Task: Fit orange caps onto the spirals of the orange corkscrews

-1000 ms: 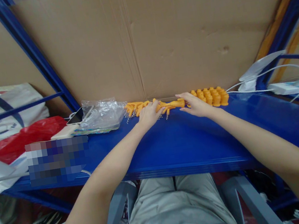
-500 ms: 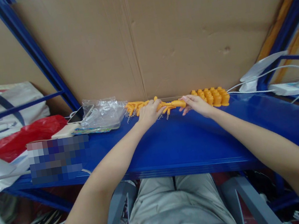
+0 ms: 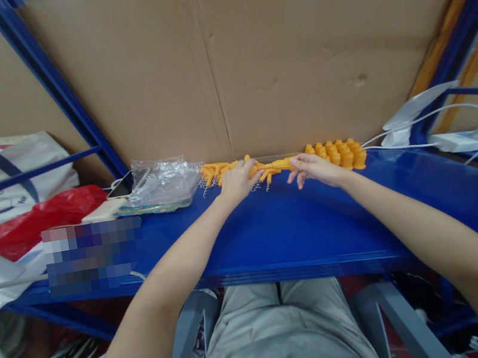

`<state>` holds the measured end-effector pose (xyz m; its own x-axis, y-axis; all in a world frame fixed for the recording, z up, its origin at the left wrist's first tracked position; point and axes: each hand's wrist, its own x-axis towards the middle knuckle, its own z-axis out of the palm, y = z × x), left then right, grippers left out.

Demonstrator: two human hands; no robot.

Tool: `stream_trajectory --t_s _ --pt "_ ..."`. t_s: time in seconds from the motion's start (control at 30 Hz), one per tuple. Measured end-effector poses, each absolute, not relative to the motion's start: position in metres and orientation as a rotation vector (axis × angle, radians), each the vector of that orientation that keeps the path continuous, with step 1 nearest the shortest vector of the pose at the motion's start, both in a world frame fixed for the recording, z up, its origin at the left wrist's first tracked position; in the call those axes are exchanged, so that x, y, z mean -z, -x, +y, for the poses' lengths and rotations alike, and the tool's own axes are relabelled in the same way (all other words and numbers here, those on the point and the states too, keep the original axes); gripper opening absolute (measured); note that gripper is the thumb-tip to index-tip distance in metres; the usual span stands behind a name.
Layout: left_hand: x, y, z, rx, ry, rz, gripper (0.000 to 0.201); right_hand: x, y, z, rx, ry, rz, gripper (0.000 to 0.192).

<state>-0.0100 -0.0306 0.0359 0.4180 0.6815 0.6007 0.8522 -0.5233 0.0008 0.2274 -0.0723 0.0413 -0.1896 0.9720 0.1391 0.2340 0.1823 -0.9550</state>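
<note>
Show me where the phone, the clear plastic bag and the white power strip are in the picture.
phone [image 3: 128, 183]: head view, on its dark screen.
clear plastic bag [image 3: 166, 184]: head view, on its crumpled middle.
white power strip [image 3: 473, 140]: head view, on its long white body.

An orange toy piece [image 3: 282, 164] is held by the right hand [image 3: 316, 168]. More orange pieces [image 3: 220, 172] are touched by the left hand [image 3: 236, 183] on the blue shelf [image 3: 283, 226].

Under the left hand [image 3: 236, 183], several orange pieces [image 3: 265, 170] were covered, their shapes too small to tell. Left of that hand, a pixelated patch [image 3: 95, 255] hid part of the shelf. Whether the right hand [image 3: 315, 168] gripped anything was unclear.
</note>
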Motion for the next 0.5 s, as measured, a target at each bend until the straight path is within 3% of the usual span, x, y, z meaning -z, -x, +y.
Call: stream_trajectory --t_s 0.13,0.23,0.33,0.43,0.5 --pt "-0.0351 0.0082 -0.0321 0.797 2.376 -1.321 0.035 -0.0417 -0.2242 -0.0714 -1.025 1.284 -1.583 0.054" --pt "-0.0365 0.0067 -0.0350 0.770 2.385 -1.339 0.033 -0.0423 -0.2234 -0.0710 -0.992 1.372 -1.564 0.063" --pt "-0.0382 0.0058 -0.0377 0.743 2.382 -1.377 0.034 -0.0419 -0.2247 -0.0707 -1.029 1.341 -1.576 0.055" --pt "-0.0395 0.0055 -0.0392 0.711 2.384 -1.415 0.036 -0.0408 -0.2275 -0.0708 -1.082 1.242 -1.586 0.032" --pt "-0.0400 0.0057 -0.0397 0.701 2.387 -1.418 0.036 -0.0400 -0.2295 -0.0708 -1.099 1.190 -1.584 0.031"
